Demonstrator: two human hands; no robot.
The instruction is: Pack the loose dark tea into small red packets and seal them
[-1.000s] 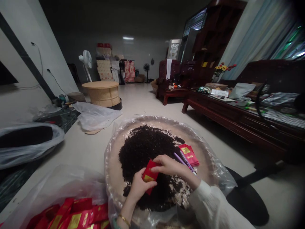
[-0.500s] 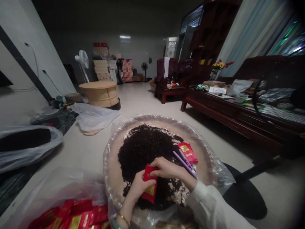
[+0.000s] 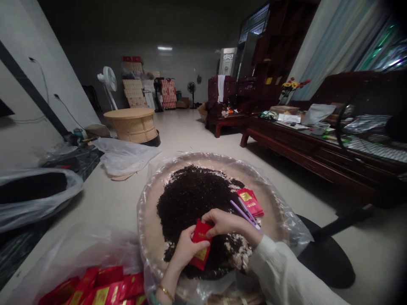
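Observation:
Both hands hold one red packet (image 3: 200,255) with a gold label over the front of a dark heap of loose leaves (image 3: 193,195). My left hand (image 3: 185,248) grips its left side, the thumb laid across the front. At the upper right corner my right hand (image 3: 219,222) pinches the packet's top edge. The heap lies on a round, plastic-lined tray (image 3: 270,186). Right of the heap rest a purple sealing clip (image 3: 244,215), its long arms slightly apart, and a small stack of flat red packets (image 3: 252,203). Whether the held packet's top is open cannot be told.
A clear plastic bag (image 3: 95,237) of red packets (image 3: 98,288) stands at the lower left. Behind it is a bag of dark material (image 3: 34,186). A black fan base (image 3: 327,258) is close on the right, below a long wooden table (image 3: 295,148). A round woven stand (image 3: 132,125) is farther back.
My right fingers have shifted slightly right along the packet's top, and more of its red upper face now shows. My left hand keeps its hold.

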